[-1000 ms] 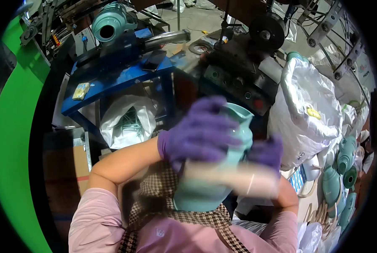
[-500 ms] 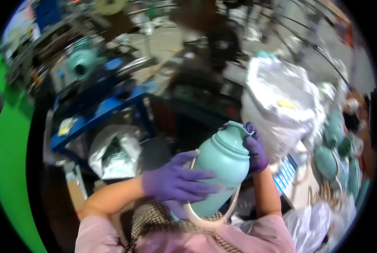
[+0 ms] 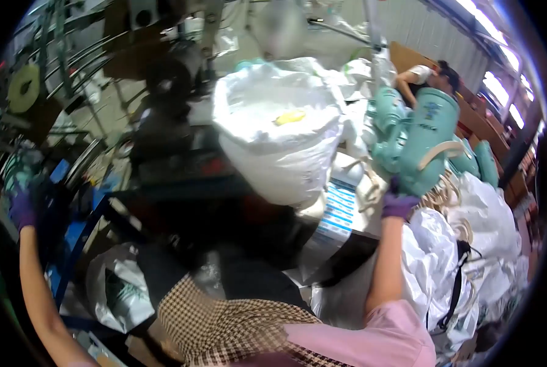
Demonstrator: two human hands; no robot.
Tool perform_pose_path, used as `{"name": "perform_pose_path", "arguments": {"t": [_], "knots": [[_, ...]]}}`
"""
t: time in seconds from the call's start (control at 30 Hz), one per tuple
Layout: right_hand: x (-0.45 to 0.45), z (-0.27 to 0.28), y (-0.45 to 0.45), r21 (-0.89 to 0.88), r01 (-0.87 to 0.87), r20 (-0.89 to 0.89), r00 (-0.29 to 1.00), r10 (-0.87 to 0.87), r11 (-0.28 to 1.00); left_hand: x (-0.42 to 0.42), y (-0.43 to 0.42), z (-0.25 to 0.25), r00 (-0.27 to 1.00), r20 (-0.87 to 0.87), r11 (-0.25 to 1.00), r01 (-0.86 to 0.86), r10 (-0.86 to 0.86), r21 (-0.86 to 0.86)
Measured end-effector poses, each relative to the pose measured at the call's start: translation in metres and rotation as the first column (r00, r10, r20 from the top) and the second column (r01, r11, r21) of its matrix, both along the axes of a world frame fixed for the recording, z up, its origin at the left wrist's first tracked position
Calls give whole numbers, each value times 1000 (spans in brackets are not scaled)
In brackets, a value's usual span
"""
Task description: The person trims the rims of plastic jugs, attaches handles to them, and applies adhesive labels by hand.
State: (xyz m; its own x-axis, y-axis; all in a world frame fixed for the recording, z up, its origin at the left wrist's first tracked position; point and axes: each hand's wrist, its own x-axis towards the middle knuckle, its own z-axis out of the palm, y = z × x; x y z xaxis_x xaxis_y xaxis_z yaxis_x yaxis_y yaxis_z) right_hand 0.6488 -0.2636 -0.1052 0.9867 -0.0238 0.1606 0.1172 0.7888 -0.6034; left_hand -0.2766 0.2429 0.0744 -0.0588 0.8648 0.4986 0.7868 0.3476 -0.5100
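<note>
In the head view, reaches wide to both sides. To the right, extends the purple-gloved right hand (image 3: 399, 204) to the lower end of a tilted teal jug (image 3: 431, 122), fingers bent close against it; cannot tell whether pinching it or only touching. On the near side of the jug, a cream handle (image 3: 435, 152); just beside, more teal jugs (image 3: 386, 110); behind, another person (image 3: 416, 77). At the far left, holds the purple-gloved left hand (image 3: 22, 209) at a teal vessel (image 3: 22, 165), fingers dim and blurred; cannot tell whether spread or pressed together. Between the hands, a large open white sack (image 3: 273, 171) with something yellow (image 3: 290, 117) inside. At lower left, a smaller white bag (image 3: 136, 311). Wears a checked apron (image 3: 218, 315).
</note>
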Motion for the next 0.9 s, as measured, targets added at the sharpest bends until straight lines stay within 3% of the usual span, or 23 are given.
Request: {"name": "perform_pose_path", "arguments": {"t": [0.03,0.07,0.1,0.13,0.17,0.2,0.23,0.27,0.3,0.33,0.4,0.43,0.47,0.5,0.53,0.57,0.6,0.67,0.73,0.77,0.8,0.83,0.9], "knots": [[52,-3,4,-350,201,210,969,-133,915,-36,25,-15,993,-77,991,100,-93,86],[104,-1,7,-653,575,527,812,-250,493,-51,38,-25,981,-129,976,165,-147,142],[145,11,5,-642,766,741,631,-231,34,-71,50,-29,968,-109,955,241,-225,170],[186,20,4,-507,825,862,478,-170,-248,-54,27,-20,979,-51,972,203,-199,120],[229,29,2,-393,843,919,368,-139,-366,-12,-15,1,989,-48,988,142,-139,63],[245,38,10,-459,862,888,438,-141,-216,33,-58,24,995,-51,997,81,-81,3],[251,47,12,-628,762,742,647,-173,158,60,-94,30,994,17,994,105,-106,26],[258,57,16,-630,487,506,848,-156,605,87,-130,36,987,84,990,129,-133,51],[266,65,19,-444,191,295,954,-58,876,99,-167,34,970,141,977,184,-197,105],[269,68,25,-276,7,217,975,55,961,106,-208,28,943,190,956,242,-272,167],[256,61,39,-48,-215,215,951,220,976,107,-280,3,841,168,811,413,-514,414],[232,57,54,-127,-184,273,938,213,975,119,-316,-3,679,410,767,371,-609,524],[197,47,76,-284,-50,419,892,171,957,129,-346,-8,436,588,725,295,-682,623],[159,35,96,-417,241,640,762,95,876,128,-364,-20,75,703,701,203,-707,684],[111,26,116,-392,366,764,640,78,844,128,-367,-34,-309,685,694,101,-659,713],[18,50,136,-243,-134,466,853,237,961,136,-358,-48,-524,621,692,81,-583,718],[-56,72,147,-178,-260,332,892,306,949,149,-347,-65,-713,519,692,66,-472,719],[-151,57,169,-183,-285,288,899,329,941,177,-326,-90,-878,436,802,112,-196,587],[-221,37,152,-516,-348,267,803,532,783,237,-304,-85,-960,275,769,139,-49,624],[-256,27,144,-664,-336,253,740,623,668,256,-287,-89,-928,367,734,203,-67,648],[-297,20,143,-402,-544,338,660,671,737,276,-269,-95,-884,458,698,269,-95,663],[-304,-9,136,-471,-496,476,554,683,730,299,-252,-97,-926,375,709,231,-50,667],[-338,-29,114,-545,-498,442,513,736,675,350,-235,-86,-956,293,709,192,-21,679]]}}
